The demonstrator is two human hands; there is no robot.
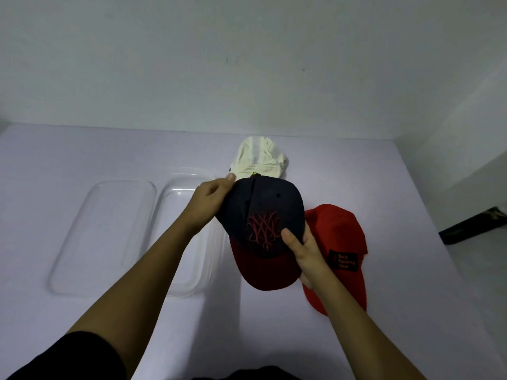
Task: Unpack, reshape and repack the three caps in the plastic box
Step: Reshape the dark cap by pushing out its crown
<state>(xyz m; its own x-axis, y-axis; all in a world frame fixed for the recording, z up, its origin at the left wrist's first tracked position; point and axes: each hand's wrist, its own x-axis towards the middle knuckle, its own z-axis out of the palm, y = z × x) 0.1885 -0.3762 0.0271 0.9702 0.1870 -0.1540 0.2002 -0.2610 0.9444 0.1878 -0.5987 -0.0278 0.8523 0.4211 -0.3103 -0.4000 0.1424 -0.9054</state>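
Two-handed grip, both clamped on the navy cap (pixel 263 215): the left hand (pixel 211 201) pinches the crown's back-left edge, the right hand (pixel 304 250) holds front-right, thumb on the crown. The cap is held over the surface (pixel 82 149), brim toward the person. The plastic box (pixel 178 193) lies just left of it, under the left forearm, long axes roughly parallel. The left hand is nearer. Probably reshaping; repack not begun.

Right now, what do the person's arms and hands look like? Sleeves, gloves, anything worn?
Left hand and right hand are both bare: no gloves, rings or watch show. Both forearms are bare too. A black sleeve covers the left upper arm at the bottom edge of the picture. No sleeve shows on the right arm as far as the frame reaches. No markings or cables.
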